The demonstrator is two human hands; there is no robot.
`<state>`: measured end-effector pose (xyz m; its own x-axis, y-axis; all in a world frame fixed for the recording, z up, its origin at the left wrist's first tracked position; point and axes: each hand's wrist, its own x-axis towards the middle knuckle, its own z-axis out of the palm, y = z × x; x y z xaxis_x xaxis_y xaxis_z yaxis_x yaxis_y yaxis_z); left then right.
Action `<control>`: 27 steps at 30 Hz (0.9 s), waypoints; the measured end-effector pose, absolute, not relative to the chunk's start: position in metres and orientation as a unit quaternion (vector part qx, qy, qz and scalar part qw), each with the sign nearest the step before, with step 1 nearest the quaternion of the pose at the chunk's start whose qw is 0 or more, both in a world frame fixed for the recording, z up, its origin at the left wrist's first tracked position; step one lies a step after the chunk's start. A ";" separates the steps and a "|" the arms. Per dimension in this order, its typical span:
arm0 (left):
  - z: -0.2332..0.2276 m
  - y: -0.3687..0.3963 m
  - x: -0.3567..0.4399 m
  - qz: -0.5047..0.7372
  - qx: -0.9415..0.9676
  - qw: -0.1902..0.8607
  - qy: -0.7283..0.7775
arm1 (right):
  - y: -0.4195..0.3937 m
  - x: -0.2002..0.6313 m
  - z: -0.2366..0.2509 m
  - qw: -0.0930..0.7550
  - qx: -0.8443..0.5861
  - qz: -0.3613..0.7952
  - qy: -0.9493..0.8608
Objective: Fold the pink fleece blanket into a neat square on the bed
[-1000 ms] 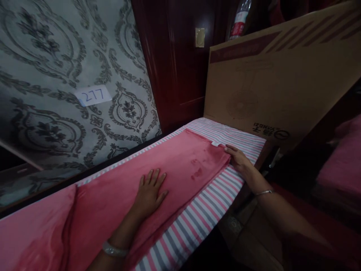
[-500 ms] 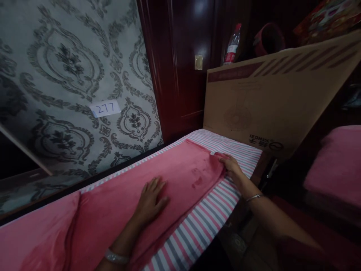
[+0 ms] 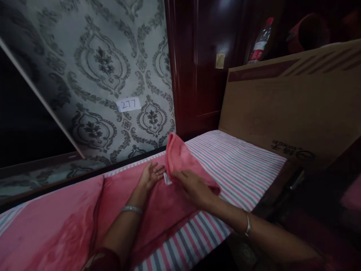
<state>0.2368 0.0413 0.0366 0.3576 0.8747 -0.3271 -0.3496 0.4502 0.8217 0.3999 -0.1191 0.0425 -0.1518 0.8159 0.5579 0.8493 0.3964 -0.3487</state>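
A long pink plush blanket (image 3: 121, 195) lies in layers along a striped cloth (image 3: 242, 150). Its far end is lifted and folded back toward the left, with a white tag (image 3: 167, 178) showing at the fold. My right hand (image 3: 194, 188) grips the edge of this folded part (image 3: 183, 154), its thumb side up by the tag. Just left of the tag, my left hand (image 3: 152, 176) is palm up with its fingers spread, holding nothing, over the blanket's flat layer. At the lower left the blanket has a thicker folded section (image 3: 64, 214).
A large cardboard box (image 3: 287, 101) stands at the far right end, with a red-capped bottle (image 3: 259, 43) behind its top edge. A patterned wall (image 3: 107, 67) with a paper marked 277 (image 3: 129, 104) runs along the back. A dark screen (image 3: 28, 113) is at left.
My right hand has drawn the blanket's far end up and leftward, folding it over and baring the striped cloth beneath. My left hand has turned palm up. The view has swung left.
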 end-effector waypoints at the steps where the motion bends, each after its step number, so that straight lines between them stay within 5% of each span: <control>1: 0.035 0.042 0.237 0.407 0.337 0.750 0.397 | -0.128 0.391 0.034 0.327 -0.546 -0.022 -0.771; 11: 0.015 0.062 0.268 0.500 0.395 0.641 0.428 | -0.146 0.383 -0.019 0.312 -0.582 -0.100 -0.744; 17: 0.041 0.084 0.287 0.560 0.434 0.548 0.445 | -0.144 0.378 0.009 0.347 -0.548 -0.130 -0.750; 22: 0.071 0.101 0.236 0.561 0.454 0.522 0.455 | -0.144 0.334 0.032 0.386 -0.502 -0.100 -0.768; 27: 0.043 0.086 0.167 0.539 0.428 0.524 0.501 | -0.145 0.276 -0.006 0.327 -0.475 -0.058 -0.815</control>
